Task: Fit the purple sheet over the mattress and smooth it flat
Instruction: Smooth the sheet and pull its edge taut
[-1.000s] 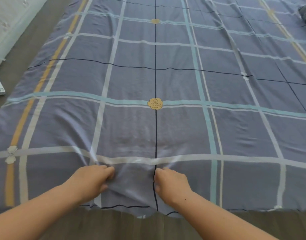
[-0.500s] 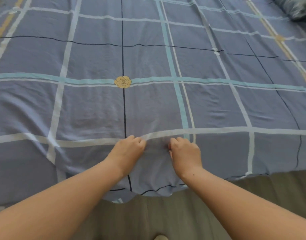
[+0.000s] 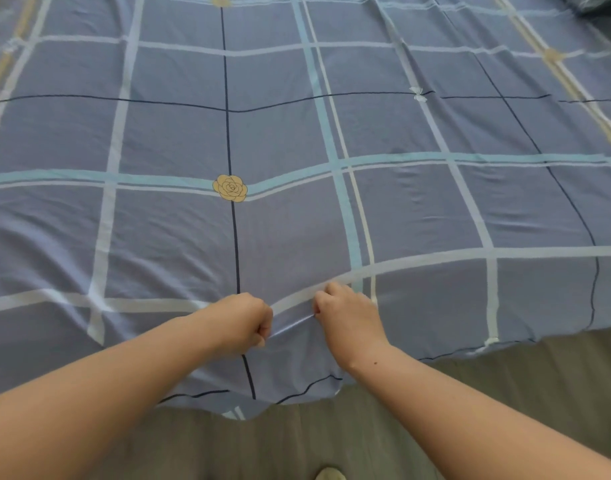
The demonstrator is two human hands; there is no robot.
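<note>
Purple checked cotton sheet [image 3: 401, 209] spread lengthwise away from the viewer across the mattress, near hem overhanging grey floor [image 3: 504, 393]. Left hand [image 3: 240, 323] and right hand [image 3: 347, 315] fisted, pinching its near edge.

Soft even daylight, blurred corners, wide-angle bowing

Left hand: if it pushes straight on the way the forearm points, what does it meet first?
Likely only more purple sheet. The left hand is fisted on it, pointing up-right toward the right hand, which sits slightly aside; depth unclear.
</note>
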